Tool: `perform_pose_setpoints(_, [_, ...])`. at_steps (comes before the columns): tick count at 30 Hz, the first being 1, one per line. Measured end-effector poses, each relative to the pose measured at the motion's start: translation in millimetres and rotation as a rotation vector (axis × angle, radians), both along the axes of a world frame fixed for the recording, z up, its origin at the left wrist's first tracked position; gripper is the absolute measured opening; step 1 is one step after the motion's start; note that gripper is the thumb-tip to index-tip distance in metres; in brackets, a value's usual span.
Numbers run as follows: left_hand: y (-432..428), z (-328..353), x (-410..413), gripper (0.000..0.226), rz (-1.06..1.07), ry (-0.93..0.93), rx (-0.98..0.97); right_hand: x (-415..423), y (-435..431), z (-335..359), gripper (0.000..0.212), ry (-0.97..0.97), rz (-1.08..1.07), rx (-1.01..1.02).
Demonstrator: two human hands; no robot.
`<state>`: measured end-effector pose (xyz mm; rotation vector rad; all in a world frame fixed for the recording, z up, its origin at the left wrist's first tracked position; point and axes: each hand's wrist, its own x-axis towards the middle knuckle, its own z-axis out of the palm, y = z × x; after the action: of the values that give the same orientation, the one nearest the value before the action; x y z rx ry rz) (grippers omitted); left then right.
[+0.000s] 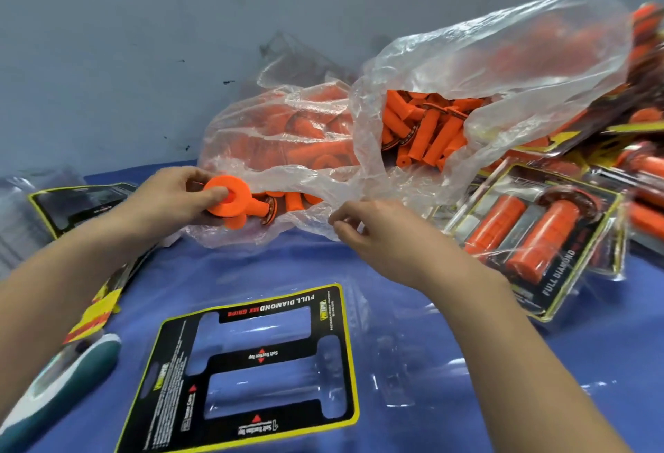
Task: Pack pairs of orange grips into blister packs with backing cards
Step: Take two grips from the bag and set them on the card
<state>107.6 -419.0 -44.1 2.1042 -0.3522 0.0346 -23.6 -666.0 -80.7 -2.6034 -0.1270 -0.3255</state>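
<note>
**Left hand** (176,197): grasps one orange grip (224,199) at the bag mouth. The thumb lies across the grip's round flange, and the flange's centre hole faces the camera. A second orange piece sits just below the flange; whether it is held cannot be told.

**Right hand** (373,226): fingers curled, thumb and forefinger pinching the lower edge of the bag (467,68).

**Bag:** thin clear film, heavily crinkled, lying at the rear of the blue cover (611,345). Whether it is one bag or two cannot be told. The loose grips (431,129) inside are orange cylinders, some with dark patterned flanges. They are too many and too overlapped to count.

**Card** (251,362): one, flat on the cover in front of the hands. It is glossy black with a yellow border and has two parallel oblong windows cut through it. It rests on one clear moulded blister (395,352), which extends past its right edge.

**Pack** (531,237): one, to the right of the right hand and tilted. It holds two ribbed orange grips side by side under clear plastic. More packs (646,179) are heaped behind it; number unclear.

**Left side:** spare cards (82,201) lie beneath the left forearm; count unclear. One smooth, rounded teal-and-white device (61,380) lies at the lower left.
</note>
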Motion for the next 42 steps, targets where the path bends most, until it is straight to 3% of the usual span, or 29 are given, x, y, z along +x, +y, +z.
perform_pose_setpoints(4, [14.9,24.7,-62.3,0.007,-0.028,-0.05,-0.249,-1.9,11.1,2.6,0.049,-0.05,0.051,-0.017])
perform_pose_setpoints(8, [21.3,30.0,-116.9,0.021,-0.11,-0.029,-0.507,-8.2,37.4,12.6,0.085,-0.228,0.126,0.039])
perform_pose_setpoints(14, [38.9,7.8,-143.8,0.027,-0.22,0.207,-0.76,-19.5,67.3,21.3,0.051,-0.297,0.291,-0.018])
perform_pose_setpoints(18, [51.1,0.2,-140.8,0.024,-0.27,0.296,-0.726,-16.5,74.8,18.9,0.047,-0.214,0.314,-0.049])
perform_pose_setpoints(22, [59.8,-1.3,-137.5,0.051,-0.326,0.275,-0.702,-16.2,83.4,17.4,0.048,-0.239,0.324,-0.067])
perform_pose_setpoints(26, [61.0,-3.2,-136.7,0.048,-0.268,0.166,-0.686,-20.9,94.9,16.8,0.047,-0.327,0.244,-0.058])
perform_pose_setpoints(29, [59.1,-2.7,-135.3,0.027,-0.188,0.056,-0.655,-29.6,110.8,19.4,0.04,-0.425,0.23,0.18])
perform_pose_setpoints(32, [54.3,-5.0,-134.0,0.023,-0.104,-0.032,-0.625,-40.4,132.1,24.0,0.03,-0.406,0.333,0.498])
perform_pose_setpoints(37, [47.3,-10.0,-136.3,0.021,-0.207,-0.047,-0.678,-40.2,140.6,24.7,0.028,-0.309,0.32,0.745])
perform_pose_setpoints(42, [42.3,-14.7,-137.0,0.025,-0.256,-0.089,-0.646,-38.1,132.7,24.9,0.02,-0.294,0.279,0.785])
